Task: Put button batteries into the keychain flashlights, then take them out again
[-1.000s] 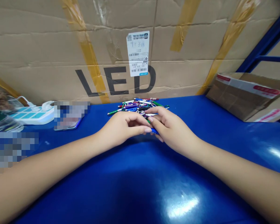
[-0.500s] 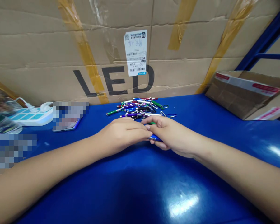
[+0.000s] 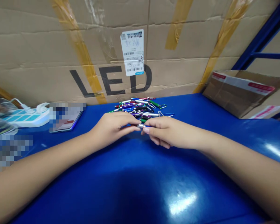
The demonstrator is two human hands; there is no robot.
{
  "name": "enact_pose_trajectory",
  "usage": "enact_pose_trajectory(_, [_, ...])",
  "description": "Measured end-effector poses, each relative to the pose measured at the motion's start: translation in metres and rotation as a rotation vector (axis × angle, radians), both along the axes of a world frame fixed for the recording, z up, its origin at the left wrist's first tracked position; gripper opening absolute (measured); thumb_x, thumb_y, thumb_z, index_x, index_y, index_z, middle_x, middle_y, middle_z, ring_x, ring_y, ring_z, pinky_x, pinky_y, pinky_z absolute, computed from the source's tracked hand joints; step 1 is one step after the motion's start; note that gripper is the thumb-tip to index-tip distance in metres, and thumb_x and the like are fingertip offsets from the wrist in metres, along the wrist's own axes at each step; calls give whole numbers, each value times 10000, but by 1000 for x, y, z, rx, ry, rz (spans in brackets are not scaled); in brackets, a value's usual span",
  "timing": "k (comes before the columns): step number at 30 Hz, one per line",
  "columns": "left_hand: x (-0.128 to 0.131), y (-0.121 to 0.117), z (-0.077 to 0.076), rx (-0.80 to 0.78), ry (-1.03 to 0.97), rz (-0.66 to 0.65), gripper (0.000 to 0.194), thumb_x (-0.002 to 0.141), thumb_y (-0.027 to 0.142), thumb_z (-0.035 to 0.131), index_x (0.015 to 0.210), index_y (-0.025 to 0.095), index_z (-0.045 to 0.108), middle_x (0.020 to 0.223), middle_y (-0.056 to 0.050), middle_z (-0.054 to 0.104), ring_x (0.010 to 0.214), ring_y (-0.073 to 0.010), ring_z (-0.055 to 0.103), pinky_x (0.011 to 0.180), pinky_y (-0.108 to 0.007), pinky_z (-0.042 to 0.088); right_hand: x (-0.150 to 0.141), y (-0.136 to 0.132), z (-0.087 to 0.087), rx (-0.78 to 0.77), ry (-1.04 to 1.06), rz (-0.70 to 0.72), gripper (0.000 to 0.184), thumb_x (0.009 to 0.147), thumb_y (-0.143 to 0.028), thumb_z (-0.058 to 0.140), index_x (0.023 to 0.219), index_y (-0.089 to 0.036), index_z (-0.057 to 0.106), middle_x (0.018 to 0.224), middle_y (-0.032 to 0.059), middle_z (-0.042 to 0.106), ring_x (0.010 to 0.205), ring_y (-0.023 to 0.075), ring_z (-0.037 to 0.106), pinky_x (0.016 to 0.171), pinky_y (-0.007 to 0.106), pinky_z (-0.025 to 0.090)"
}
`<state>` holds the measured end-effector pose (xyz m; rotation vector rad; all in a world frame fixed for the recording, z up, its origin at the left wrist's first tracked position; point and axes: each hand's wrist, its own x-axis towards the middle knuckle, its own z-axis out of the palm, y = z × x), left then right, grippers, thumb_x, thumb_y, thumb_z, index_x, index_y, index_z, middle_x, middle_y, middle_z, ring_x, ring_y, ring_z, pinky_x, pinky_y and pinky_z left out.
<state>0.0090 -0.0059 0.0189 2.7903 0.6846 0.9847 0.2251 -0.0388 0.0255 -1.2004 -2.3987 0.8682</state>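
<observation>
Between my hands, above the blue table, is a small blue and silver pen-shaped keychain flashlight. My left hand pinches its silver end between thumb and fingers. Wrapped round the other end, my right hand hides most of the body. Just behind the hands lies a heap of similar slim metal flashlights in blue, green, red, purple and silver, several with small carabiner clips. A green one lies close behind my fingertips, partly covered.
A large cardboard box marked LED walls off the back. To the right stands an open carton beside a blue metal frame. On the left are a phone, a white power strip with plugs, and a clear plastic bag.
My left hand has turned so its thumb and fingers spread apart round the flashlight's end. My right hand has shifted slightly, and more of the silver end shows. The view has moved slightly.
</observation>
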Motion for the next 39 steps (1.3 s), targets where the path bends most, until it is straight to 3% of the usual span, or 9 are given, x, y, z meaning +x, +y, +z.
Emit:
enact_pose_trajectory(5, [2,0,0,-204,-56,136,163,810,312,681,878,173,729,801,-20,751,706,-136,681,655,-205,515,-6,0,-6,441,-219,-152,211,956,-321,431,918,-169,574,922,87,676,791,207,605,649,292,377])
enact_pose_trajectory(9, [1,0,0,-176,7,70,161,822,325,654,850,185,729,855,-32,750,781,-150,679,732,-234,500,-7,-1,-5,362,-188,-48,302,991,-312,365,835,-174,582,880,65,684,761,178,601,665,278,382])
enact_pose_trajectory(15, [0,6,8,-854,69,59,329,866,442,563,804,137,671,676,-30,696,595,-114,606,554,-202,453,-11,-5,-3,510,-367,-150,263,970,-357,423,973,-163,601,876,98,712,742,229,652,545,285,322])
enact_pose_trajectory(19, [-2,2,11,-1037,79,-48,407,920,510,447,821,142,588,691,-15,624,566,-93,549,506,-191,398,-10,-9,3,609,-395,-86,264,974,-338,415,978,-163,613,828,87,712,713,228,656,505,283,282])
enact_pose_trajectory(24, [4,1,20,-851,203,-74,384,960,484,362,796,166,503,705,26,483,616,-93,470,583,-202,422,5,-5,14,529,-281,-1,265,976,-304,402,931,-153,615,884,90,708,734,202,630,591,281,366])
enact_pose_trajectory(31, [38,23,53,-361,429,-87,336,973,399,341,891,165,568,826,-6,553,754,-127,506,704,-226,414,46,17,26,358,85,89,296,983,-317,356,953,-173,613,941,48,666,819,149,574,738,266,416])
enact_pose_trajectory(33, [53,31,57,-331,444,-86,353,975,399,326,948,159,583,860,-19,590,771,-131,534,711,-230,421,59,24,27,267,143,20,327,967,-370,371,865,-175,613,781,9,627,704,130,543,667,248,412])
enact_pose_trajectory(36, [83,42,53,-245,472,11,393,988,381,269,983,148,585,911,-45,631,807,-138,582,718,-232,436,79,38,25,255,197,-249,391,937,-453,375,775,-174,597,581,-34,496,554,121,457,568,247,376])
enact_pose_trajectory(39, [119,51,40,-113,610,113,293,905,386,477,983,153,636,934,-77,666,819,-185,604,707,-266,421,96,53,18,343,236,-418,405,953,-400,289,887,-148,599,608,-15,504,586,138,458,593,266,370])
